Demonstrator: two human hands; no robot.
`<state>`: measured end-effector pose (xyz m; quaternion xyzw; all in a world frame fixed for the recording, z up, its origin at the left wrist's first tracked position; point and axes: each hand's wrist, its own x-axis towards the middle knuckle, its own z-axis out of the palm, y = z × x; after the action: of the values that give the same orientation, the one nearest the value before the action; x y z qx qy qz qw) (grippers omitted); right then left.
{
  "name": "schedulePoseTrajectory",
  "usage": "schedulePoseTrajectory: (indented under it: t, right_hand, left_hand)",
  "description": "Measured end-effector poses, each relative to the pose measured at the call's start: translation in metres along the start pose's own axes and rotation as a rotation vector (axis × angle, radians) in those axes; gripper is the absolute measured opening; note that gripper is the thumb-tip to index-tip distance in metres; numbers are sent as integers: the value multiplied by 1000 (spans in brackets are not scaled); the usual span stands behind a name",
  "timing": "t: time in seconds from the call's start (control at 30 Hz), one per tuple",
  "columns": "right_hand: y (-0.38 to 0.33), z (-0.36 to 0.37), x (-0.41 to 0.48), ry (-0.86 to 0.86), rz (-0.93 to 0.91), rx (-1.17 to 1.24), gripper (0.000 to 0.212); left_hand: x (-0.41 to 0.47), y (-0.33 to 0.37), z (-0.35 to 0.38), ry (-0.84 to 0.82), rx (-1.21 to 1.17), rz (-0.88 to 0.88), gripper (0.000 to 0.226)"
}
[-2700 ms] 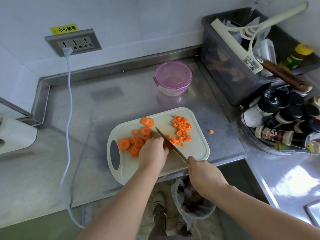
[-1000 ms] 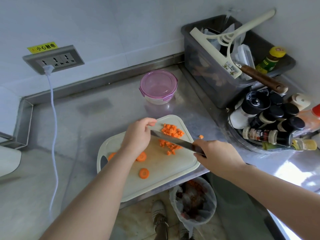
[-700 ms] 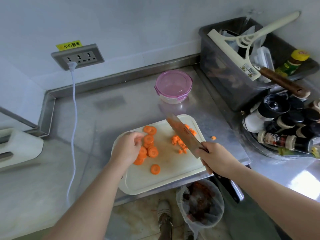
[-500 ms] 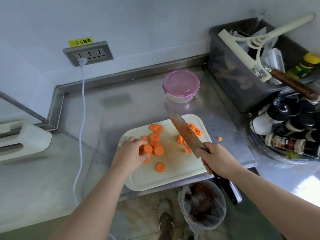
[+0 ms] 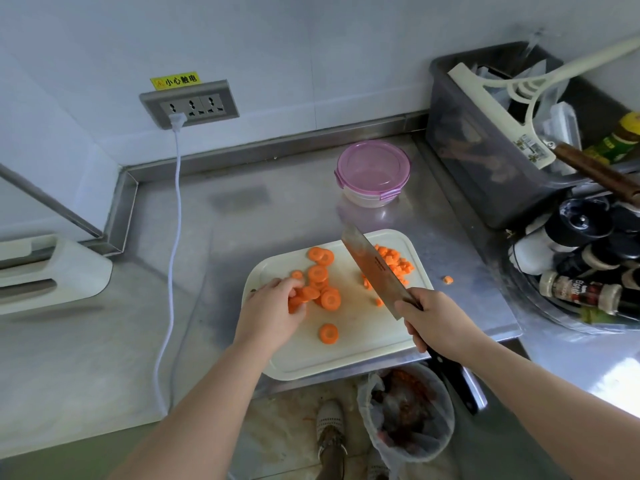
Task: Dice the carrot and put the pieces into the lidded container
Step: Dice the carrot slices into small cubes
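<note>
Steel counter [image 5: 277, 209]: lidded container [image 5: 373, 171] closed; left hand [image 5: 270, 313] pinches carrot slices [image 5: 322, 292], right hand [image 5: 436, 320] grips knife [image 5: 375, 271].

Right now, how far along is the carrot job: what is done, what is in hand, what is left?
Done: a pile of diced pieces lies at the far right of the board. In hand: the left hand gathers slices while the right hand holds the knife raised. Left: dice those slices, open the closed container and fill it.
</note>
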<state>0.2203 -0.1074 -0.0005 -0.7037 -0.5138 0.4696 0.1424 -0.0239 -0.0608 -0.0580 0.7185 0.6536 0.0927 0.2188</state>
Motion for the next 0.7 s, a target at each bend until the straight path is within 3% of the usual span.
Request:
schedulePoseTrajectory:
  t: [0.13,0.37,0.5,0.6,0.7]
  right_hand:
    - [-2,2,0,-3,9,-3,22]
    - [-6,6,2,-9,21,-13,22]
    - [-9,9,3,-5,16,-35,23]
    - [-10,10,3,-6,13,-45,23]
    - [-11,10,3,-8,12,-46,23]
  left_hand:
    - [-4,-12,-4,13,-49,-32,21]
    - [-12,-28,-8,2,-108,-213,19]
    - [-17,-22,-11,53,0,-90,19]
    - [-19,-13,-10,-66,155,67,37]
    - [-17,-6,-8,-125,273,69,40]
